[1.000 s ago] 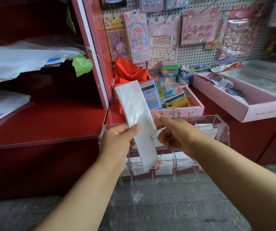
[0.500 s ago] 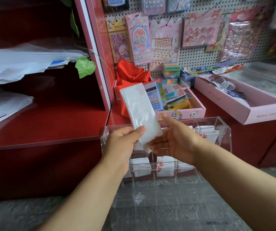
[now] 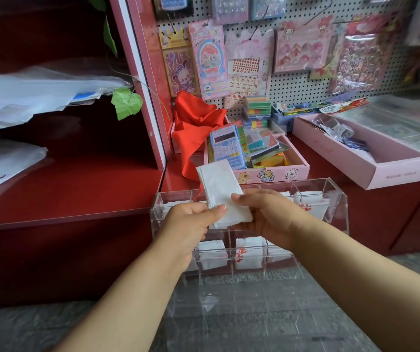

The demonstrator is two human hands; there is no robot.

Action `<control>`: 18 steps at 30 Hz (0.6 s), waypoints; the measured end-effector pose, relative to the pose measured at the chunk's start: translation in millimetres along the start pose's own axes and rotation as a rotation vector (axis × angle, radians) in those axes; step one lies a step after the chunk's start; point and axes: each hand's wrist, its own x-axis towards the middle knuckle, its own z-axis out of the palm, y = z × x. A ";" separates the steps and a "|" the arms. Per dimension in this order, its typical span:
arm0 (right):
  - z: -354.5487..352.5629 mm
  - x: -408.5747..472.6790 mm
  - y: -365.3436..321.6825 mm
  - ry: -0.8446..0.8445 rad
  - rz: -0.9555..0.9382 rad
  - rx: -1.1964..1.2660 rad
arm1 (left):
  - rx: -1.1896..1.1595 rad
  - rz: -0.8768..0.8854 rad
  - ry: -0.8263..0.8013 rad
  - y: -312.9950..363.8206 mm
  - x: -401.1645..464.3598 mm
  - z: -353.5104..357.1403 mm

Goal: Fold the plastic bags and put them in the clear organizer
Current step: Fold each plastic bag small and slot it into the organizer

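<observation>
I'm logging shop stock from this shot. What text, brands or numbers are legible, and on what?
"第3弹": pink sticker pack on the pegboard.
Red marks on folded bags in the clear organizer: cut off, unreadable.
Blue calculator, pink box, pink tray, red-and-white packet: print too small or blurred.

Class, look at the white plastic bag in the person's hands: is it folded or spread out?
Folded. The plastic bag is a compact rectangle, pinched between left hand and right hand above the clear organizer.
</observation>
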 end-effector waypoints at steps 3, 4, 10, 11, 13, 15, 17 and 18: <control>-1.9 1.7 2.0 -0.010 -0.002 -0.011 | 0.035 0.000 -0.043 1.2 -2.5 2.1; -2.3 2.5 2.8 -0.009 -0.004 -0.017 | 0.053 0.003 -0.051 2.1 -3.4 2.7; -5.6 8.7 5.9 0.023 -0.053 -0.065 | 0.131 0.022 -0.066 -2.9 -1.0 3.0; -6.7 9.6 6.7 0.021 -0.064 -0.066 | 0.131 0.020 -0.056 -3.2 -0.6 3.1; -7.3 10.1 7.2 0.018 -0.093 -0.071 | 0.136 -0.007 -0.006 -3.0 0.0 3.4; -7.4 9.9 6.8 0.032 -0.124 -0.088 | 0.121 -0.066 0.046 -5.2 1.9 2.3; -8.3 9.8 6.2 0.059 -0.159 -0.127 | 0.094 -0.115 0.064 -5.9 2.1 1.7; -8.7 10.3 6.1 0.071 -0.175 -0.158 | 0.070 -0.127 0.057 -5.5 1.8 2.0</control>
